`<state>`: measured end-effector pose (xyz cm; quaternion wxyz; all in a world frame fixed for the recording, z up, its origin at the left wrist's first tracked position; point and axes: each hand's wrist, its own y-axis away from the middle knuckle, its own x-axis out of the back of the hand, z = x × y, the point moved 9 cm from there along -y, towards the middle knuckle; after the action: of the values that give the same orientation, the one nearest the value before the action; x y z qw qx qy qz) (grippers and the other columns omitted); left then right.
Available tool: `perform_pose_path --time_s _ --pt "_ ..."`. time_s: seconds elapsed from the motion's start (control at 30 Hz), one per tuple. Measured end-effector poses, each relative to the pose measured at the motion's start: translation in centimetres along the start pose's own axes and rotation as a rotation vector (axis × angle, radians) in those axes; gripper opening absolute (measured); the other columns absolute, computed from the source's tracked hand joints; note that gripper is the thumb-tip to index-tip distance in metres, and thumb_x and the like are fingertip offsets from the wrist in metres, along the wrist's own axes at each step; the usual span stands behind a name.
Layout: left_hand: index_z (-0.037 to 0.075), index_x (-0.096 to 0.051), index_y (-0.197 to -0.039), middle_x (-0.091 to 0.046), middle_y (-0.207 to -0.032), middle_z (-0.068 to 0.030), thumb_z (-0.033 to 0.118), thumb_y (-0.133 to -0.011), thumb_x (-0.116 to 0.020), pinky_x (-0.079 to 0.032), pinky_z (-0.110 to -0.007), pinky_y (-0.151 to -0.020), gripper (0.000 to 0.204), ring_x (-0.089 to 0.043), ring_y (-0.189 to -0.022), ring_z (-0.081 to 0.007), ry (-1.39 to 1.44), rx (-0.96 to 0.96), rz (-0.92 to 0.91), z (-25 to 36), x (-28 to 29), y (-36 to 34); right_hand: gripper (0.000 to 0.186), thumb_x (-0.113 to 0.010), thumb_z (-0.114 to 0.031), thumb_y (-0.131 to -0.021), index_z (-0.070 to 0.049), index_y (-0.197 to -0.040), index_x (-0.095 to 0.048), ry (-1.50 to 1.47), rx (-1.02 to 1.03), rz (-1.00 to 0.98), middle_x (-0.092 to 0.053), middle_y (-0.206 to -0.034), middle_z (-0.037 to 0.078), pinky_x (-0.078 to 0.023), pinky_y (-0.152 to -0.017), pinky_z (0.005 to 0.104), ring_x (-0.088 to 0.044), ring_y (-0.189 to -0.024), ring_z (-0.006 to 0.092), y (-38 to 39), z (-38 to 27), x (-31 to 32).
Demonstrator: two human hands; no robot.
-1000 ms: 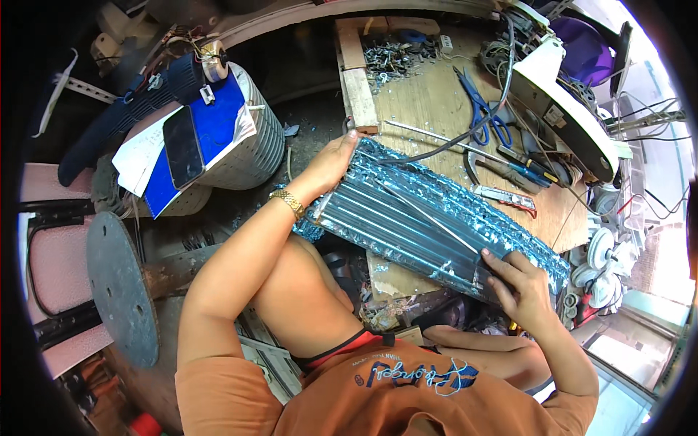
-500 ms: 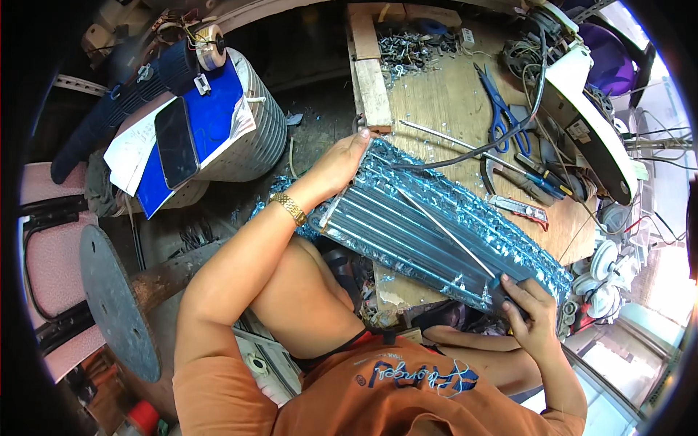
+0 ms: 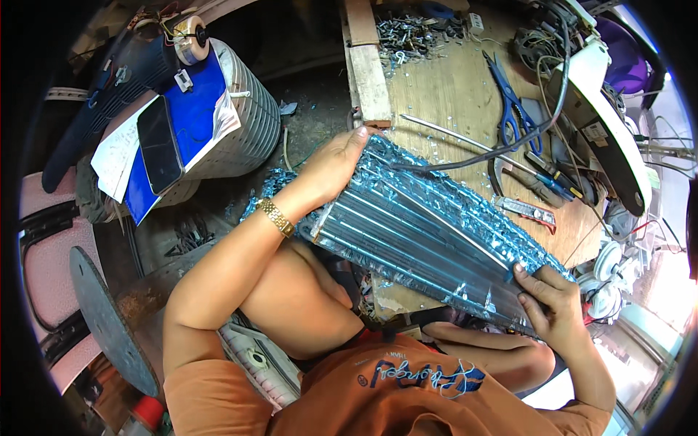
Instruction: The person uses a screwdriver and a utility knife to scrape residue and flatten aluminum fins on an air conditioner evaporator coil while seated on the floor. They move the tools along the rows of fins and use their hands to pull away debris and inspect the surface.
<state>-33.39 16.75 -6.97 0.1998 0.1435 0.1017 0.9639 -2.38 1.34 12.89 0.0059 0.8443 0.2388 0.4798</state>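
A long heat-exchanger coil, with dark straight rows on its face and ragged bluish fins along its edges, slants across my lap and the bench's near edge. Around its upper left end my left hand is closed, thumb on top near the corner. My right hand is closed at the lower right end, wrapped round the handle of a long thin screwdriver. The shaft lies along the coil's face, pointing up and left towards my left hand. Most of the handle is hidden by my fingers.
On the wooden bench lie blue scissors, another long screwdriver, a utility knife and a heap of screws. A black cable crosses the coil's upper edge. Left stands a ribbed drum bearing a phone.
My right hand has moved right and slightly down, drawing the screwdriver along the coil's face towards the lower right end. My left hand keeps its hold.
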Motion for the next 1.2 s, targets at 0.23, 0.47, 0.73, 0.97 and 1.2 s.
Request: perform_pose_path --time_s 0.23,0.47,0.73,0.97,1.2 --pt "0.005 -0.069 -0.133 -0.071 -0.132 -0.0216 0.045 -0.118 -0.028 -0.046 -0.042 -0.112 0.059 -0.065 -0.126 -0.0382 -0.045 -0.039 0.012 1.6 -0.2 0.1 0.057 -0.079 0.001 -0.084 -0.014 -0.138 -0.075 0.109 0.045 -0.117 -0.054 -0.077 0.009 -0.046 -0.054 0.0390 -0.055 -0.057 0.0263 -3.1 -1.9 1.1" --pt "0.001 -0.069 -0.132 -0.073 -0.128 -0.0188 0.050 -0.118 -0.027 -0.047 -0.040 -0.111 0.066 -0.067 -0.122 -0.0298 0.019 -0.006 -0.010 0.9 0.4 0.3 0.060 -0.081 -0.001 -0.083 -0.013 -0.141 -0.072 0.215 0.124 -0.025 -0.055 -0.081 0.011 -0.047 -0.056 0.0403 -0.057 -0.063 0.0287 -0.7 -3.4 -0.8" --pt "0.001 -0.067 -0.137 -0.071 -0.129 -0.0124 0.050 -0.120 -0.024 -0.046 -0.036 -0.113 0.066 -0.064 -0.121 -0.0201 0.016 -0.014 -0.049 1.4 0.2 -0.1 0.051 -0.079 -0.003 -0.089 -0.011 -0.138 -0.074 -0.070 -0.064 0.053 -0.060 -0.083 0.012 -0.050 -0.062 0.0383 -0.058 -0.064 0.0291 2.7 -0.9 -0.5" --pt "0.002 -0.070 -0.132 -0.073 -0.129 -0.0178 0.051 -0.118 -0.027 -0.047 -0.039 -0.111 0.067 -0.067 -0.122 -0.0287 0.031 0.008 -0.021 1.0 0.2 -0.1 0.051 -0.079 -0.003 -0.089 -0.008 -0.139 -0.073 -0.124 -0.071 0.055 -0.059 -0.081 0.014 -0.051 -0.065 0.0383 -0.058 -0.066 0.0297 1.6 0.0 -1.8" --pt "0.002 -0.070 -0.132 -0.073 -0.128 -0.0185 0.049 -0.119 -0.027 -0.047 -0.040 -0.111 0.065 -0.067 -0.122 -0.0309 0.005 -0.022 -0.014 1.8 -0.1 0.4 0.048 -0.073 0.003 -0.089 0.001 -0.137 -0.072 -0.222 -0.171 -0.145 -0.071 -0.086 0.020 -0.053 -0.072 0.0394 -0.064 -0.072 0.0306 -1.3 0.4 0.1"
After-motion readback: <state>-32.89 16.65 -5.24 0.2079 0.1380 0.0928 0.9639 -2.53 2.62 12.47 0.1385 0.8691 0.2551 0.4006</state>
